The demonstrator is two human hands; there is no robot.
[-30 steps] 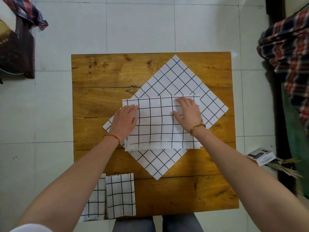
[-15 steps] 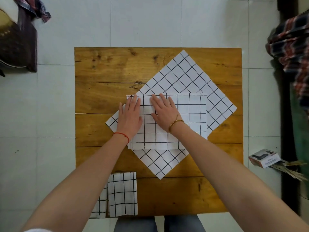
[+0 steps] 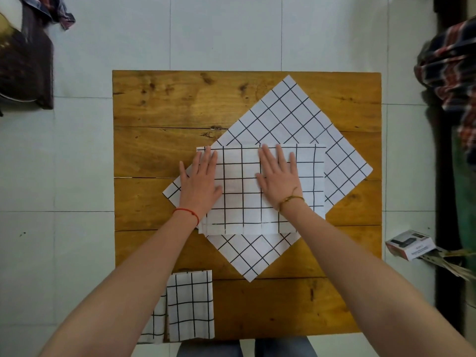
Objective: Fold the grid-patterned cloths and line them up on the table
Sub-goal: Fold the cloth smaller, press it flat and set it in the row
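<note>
Neither hand had a grip on anything: both lay flat, palms down, fingers straight and slightly spread, pressing on a partly folded grid cloth (image 3: 242, 191) at the middle of a wooden desk (image 3: 159, 104). At far left, off the desk, a dark piece of furniture (image 3: 25, 65) stood on the pale tiled floor (image 3: 85, 161) with a plaid garment (image 3: 55, 9) draped over it. Two folded grid cloths (image 3: 190, 305) lay side by side at the desk's near left corner, the left one mostly hidden under the forearm. The left hand (image 3: 199, 186), with a red string at the wrist, pressed the left edge of the folded rectangle, its little finger over the cloth below. The right hand (image 3: 280, 179), wearing a gold bracelet, pressed the rectangle right of its middle. Under the rectangle lay an unfolded grid cloth (image 3: 291, 114), turned like a diamond, its corners reaching toward the far and right edges of the desk. At far right, on the floor, a small printed box (image 3: 409, 244) lay beside a plaid fabric (image 3: 453, 65).
</note>
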